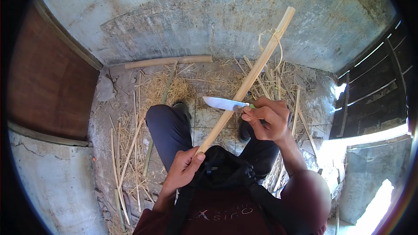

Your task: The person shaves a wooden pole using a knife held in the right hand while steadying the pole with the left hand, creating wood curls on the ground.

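A long, pale bamboo strip (254,73) slants from my lap up toward the far right. My left hand (183,168) is closed round its near end. In my right hand (269,119) is a knife (223,103) with a broad shiny blade and a green handle, mostly hidden by the fingers. The blade points left and lies across the strip around its middle; whether it touches the wood I cannot tell. Near the strip's far end, a thin curled shaving (278,45) loops around it.
Straw-like shavings (163,88) and loose bamboo strips (130,148) litter the floor on both sides of my legs. A thick bamboo pole (170,62) lies along the stained wall (174,21). At left stands a brown door panel (52,74); at right, dark slatted boards (372,91).
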A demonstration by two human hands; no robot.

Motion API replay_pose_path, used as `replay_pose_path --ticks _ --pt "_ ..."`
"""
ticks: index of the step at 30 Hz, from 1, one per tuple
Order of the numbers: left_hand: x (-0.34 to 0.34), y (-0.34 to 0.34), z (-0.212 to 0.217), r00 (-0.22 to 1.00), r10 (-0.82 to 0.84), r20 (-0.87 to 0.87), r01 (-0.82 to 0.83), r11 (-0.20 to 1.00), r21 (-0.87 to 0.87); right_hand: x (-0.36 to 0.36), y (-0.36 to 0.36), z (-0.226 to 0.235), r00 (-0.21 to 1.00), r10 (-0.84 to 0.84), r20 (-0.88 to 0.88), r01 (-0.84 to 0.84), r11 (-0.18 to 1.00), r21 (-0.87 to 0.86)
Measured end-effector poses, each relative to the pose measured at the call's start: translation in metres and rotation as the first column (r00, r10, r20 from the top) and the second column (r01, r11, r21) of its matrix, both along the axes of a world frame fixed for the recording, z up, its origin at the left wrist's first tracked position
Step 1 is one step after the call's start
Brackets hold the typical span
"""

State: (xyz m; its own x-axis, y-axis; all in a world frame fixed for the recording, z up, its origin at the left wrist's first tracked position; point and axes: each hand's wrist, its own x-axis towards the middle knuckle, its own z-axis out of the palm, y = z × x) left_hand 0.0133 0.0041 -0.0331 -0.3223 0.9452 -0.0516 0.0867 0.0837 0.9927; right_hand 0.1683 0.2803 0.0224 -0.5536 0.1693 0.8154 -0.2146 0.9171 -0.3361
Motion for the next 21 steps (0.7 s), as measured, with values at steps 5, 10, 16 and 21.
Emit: replay_pose_path --ticks 5,10,16,21 --pt "-0.003 -0.002 -0.002 0.999 -0.001 -0.035 0.001 1.000 -0.003 0.002 0.007 0.003 1.000 -0.018 -0.009 0.019 0.999 0.034" --pt "-0.003 -0.006 0.003 0.997 -0.035 -0.072 0.034 0.999 -0.011 0.004 0.018 0.007 0.996 -0.088 -0.032 0.087 0.996 -0.017" --pt "-0.006 -0.022 -0.012 0.999 -0.023 -0.025 0.023 1.000 -0.010 0.005 0.034 0.015 0.992 -0.093 -0.091 0.093 0.996 -0.006" --pt "-0.006 -0.026 -0.008 0.998 0.001 -0.058 -0.004 0.998 -0.058 0.007 0.050 0.013 0.976 -0.190 -0.105 0.185 0.981 -0.056"
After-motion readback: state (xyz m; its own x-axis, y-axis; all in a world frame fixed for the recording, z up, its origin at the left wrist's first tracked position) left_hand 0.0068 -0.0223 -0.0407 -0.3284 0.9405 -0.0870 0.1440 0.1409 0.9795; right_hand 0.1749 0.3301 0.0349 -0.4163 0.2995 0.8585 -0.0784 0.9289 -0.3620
